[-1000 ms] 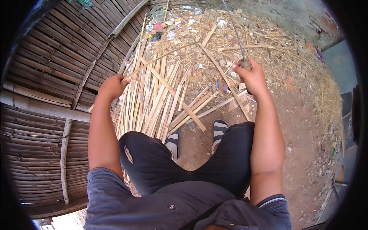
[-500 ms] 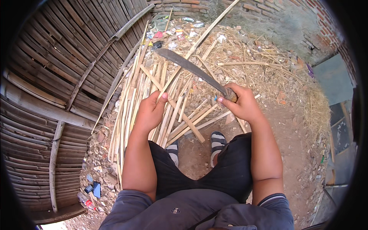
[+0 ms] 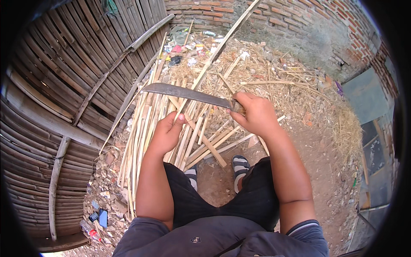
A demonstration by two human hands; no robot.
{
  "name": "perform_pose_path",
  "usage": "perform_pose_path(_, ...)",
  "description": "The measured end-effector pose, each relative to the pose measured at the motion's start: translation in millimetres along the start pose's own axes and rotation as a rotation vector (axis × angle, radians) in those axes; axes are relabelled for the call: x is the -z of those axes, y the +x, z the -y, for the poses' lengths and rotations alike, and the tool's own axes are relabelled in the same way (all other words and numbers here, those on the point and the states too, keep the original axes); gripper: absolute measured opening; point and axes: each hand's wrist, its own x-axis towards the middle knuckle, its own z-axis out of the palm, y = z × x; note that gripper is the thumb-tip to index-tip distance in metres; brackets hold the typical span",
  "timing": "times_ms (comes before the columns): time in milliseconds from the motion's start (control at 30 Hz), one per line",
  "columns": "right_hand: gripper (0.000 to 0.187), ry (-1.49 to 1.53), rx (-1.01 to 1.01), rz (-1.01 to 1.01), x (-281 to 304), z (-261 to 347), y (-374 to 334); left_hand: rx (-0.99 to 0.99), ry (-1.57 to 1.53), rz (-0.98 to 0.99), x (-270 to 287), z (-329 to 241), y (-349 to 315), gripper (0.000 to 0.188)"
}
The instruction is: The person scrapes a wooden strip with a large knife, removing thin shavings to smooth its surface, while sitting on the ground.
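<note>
Long, narrow, pale bamboo strip (image 3: 230,35) is pinched at its near end by the thumb and fingers of the left hand (image 3: 167,133), while the right hand (image 3: 257,112) is wrapped around the grip of a machete with a dark, broad metal blade (image 3: 184,92). That blade crosses the strip just beyond the left hand; whether they touch cannot be told. The strip slants away toward a weathered red-brick wall (image 3: 295,19); below lies a heap of pale, straight bamboo pieces (image 3: 143,133), near a brown slatted bamboo wall (image 3: 43,64) at left.
</note>
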Motion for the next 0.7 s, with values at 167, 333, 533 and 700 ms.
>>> perform_pose_path(167,0.034,0.047,-0.112,0.063,-11.7,-11.1,-14.1,-0.143,0.121,-0.027,-10.0,0.4,0.0,0.044)
perform_pose_path(333,0.036,0.013,-0.145,0.123,-15.0,-23.5,-22.3,-0.040,0.234,0.014,-19.4,-5.3,1.2,0.047)
perform_pose_path(533,0.035,0.021,-0.034,0.108,-24.5,-19.1,-24.8,0.033,0.267,0.069,-34.4,-23.0,-2.1,0.046)
perform_pose_path(700,0.030,0.089,-0.312,-0.035,-8.7,-44.9,-18.3,0.041,0.326,0.068,-30.7,-26.0,-2.1,0.037)
